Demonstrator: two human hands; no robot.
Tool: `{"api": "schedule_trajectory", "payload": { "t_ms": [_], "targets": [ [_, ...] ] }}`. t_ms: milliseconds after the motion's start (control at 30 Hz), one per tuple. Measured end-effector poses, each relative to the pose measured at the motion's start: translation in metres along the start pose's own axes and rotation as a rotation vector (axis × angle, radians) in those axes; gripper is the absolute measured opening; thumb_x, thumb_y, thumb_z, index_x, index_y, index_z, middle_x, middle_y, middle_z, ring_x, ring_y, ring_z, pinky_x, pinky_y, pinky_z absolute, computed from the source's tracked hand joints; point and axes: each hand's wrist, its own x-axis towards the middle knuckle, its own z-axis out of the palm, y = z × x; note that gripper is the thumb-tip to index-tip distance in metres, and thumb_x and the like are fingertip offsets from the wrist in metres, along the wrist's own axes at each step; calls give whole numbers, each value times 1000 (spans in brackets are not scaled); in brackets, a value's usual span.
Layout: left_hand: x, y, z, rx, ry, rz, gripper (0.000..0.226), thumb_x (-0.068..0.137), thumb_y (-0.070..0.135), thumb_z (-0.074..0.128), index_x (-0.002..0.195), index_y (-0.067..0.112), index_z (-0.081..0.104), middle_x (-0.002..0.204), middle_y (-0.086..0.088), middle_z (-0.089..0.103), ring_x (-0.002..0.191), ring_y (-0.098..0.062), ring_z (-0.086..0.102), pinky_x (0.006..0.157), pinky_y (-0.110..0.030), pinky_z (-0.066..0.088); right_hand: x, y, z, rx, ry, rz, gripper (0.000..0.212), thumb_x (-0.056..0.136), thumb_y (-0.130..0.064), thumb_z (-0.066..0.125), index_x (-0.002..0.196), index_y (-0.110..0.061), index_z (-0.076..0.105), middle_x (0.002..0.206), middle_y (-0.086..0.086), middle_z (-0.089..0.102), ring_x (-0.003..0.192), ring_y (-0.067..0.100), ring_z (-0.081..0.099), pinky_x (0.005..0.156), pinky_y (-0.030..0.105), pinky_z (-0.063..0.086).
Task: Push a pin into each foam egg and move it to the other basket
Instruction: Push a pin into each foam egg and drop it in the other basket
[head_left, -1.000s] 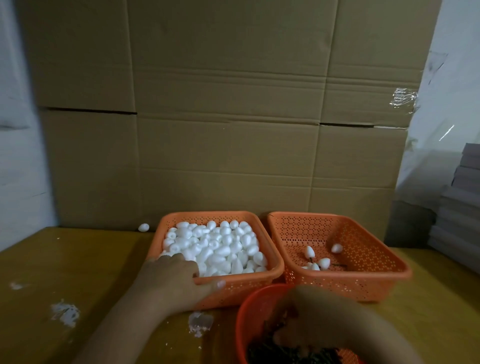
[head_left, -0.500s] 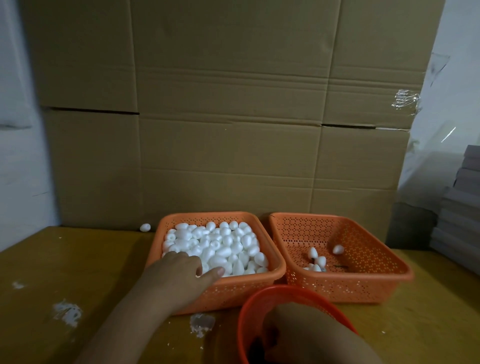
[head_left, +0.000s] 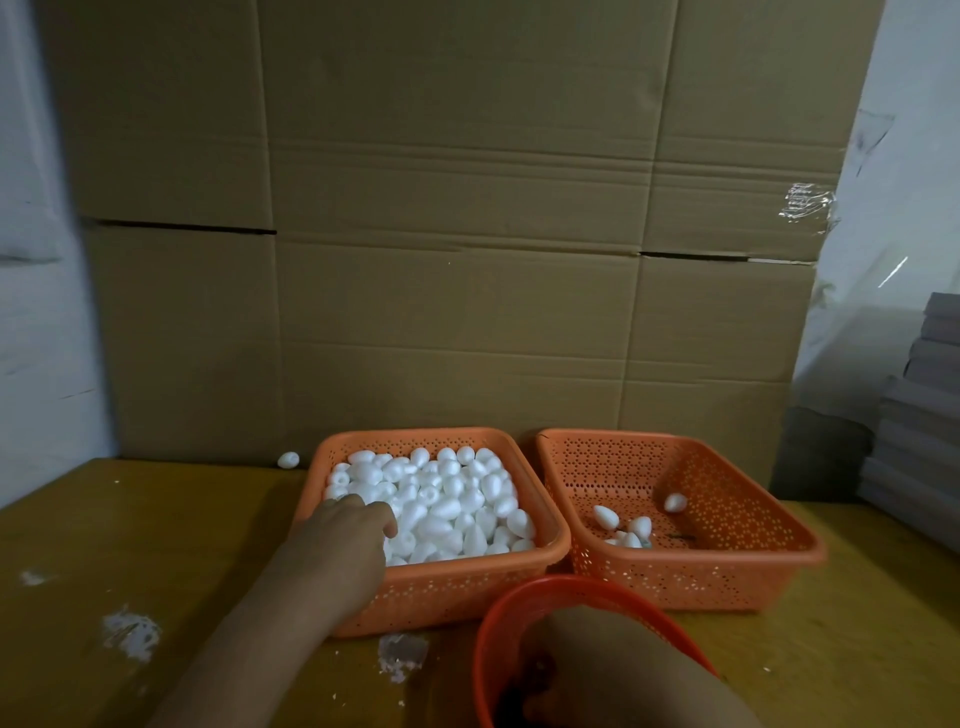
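Step in hand, as I judge it: fetching the makings for the next egg. Both hands are reaching, nothing joined yet.

Left hand is over the near-left corner of the full basket, fingers curled down onto the heap of foam eggs. Whether the grip has closed on one egg or only rests on the pile, I cannot tell; the fingertips are hidden among the eggs.

Right hand is down inside the round red bowl at the near edge of the table. Dark contents there, likely the pins, too dim to make out. Its grip is not readable either.

Next move calls for: one egg lifted clear, one pin pinched, the two brought together, pin pushed in, then egg dropped into the right basket.

Counts:
- Baskets: two, side by side, rims nearly touching.
- Bowl: one.
- Eggs in the left basket: many dozens, too heaped to count.
- Eggs in the right basket: about five, four clustered, one apart.
- Stray egg on the table behind the left basket: one.

Task is barely begun.
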Motion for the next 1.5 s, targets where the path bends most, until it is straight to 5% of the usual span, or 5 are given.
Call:
{"api": "schedule_trajectory", "payload": {
  "t_ms": [167, 567, 700, 900, 1500],
  "targets": [
    [-2, 1, -4, 223, 82, -38, 27, 100, 39, 33, 111, 33, 58, 124, 6, 54, 117, -13, 44, 92, -29, 44, 10, 4, 6, -238, 217, 0, 60, 91, -47, 48, 146, -41, 22, 132, -20, 47, 141, 10, 24, 116, 32, 9],
    [-4, 7, -6, 285, -246, 30, 56, 95, 65, 17, 114, 36, 62, 118, 0, 50, 91, -11, 49, 75, -31, 35, 5, 24, 39, -602, 474, 62, 47, 70, -50, -21, 92, -27, -56, 113, -39, -20, 100, -22, -25, 46, -4, -14],
    [-6, 8, -8, -21, -95, 54, 28, 97, 50, 41, 77, 36, 55, 101, 10, 47, 82, -6, 51, 64, -25, 37, 8, 5, 10, -220, 231, -30, 63, 93, -49, 45, 148, -39, 15, 145, -19, 30, 142, 16, 22, 116, 33, 11],
    [-4, 10, -18, -403, 207, 100, 37, 90, 16, 60, 77, 50, 57, 97, 22, 56, 79, 1, 58, 68, -22, 47, 6, 7, 11, -404, 569, -4, 76, 92, -56, 27, 134, -45, -35, 149, -26, -10, 142, 6, -10, 113, 23, -15],
    [-22, 41, -54, -854, 382, 169, 15, 90, 33, 60, 76, 31, 54, 53, 14, 54, 48, 1, 49, 54, -24, 42, 13, 15, 14, 78, 112, -68, 27, 77, -46, 52, 102, -38, 60, 96, -17, 63, 84, 5, 55, 76, 14, 39]
  ]
}}
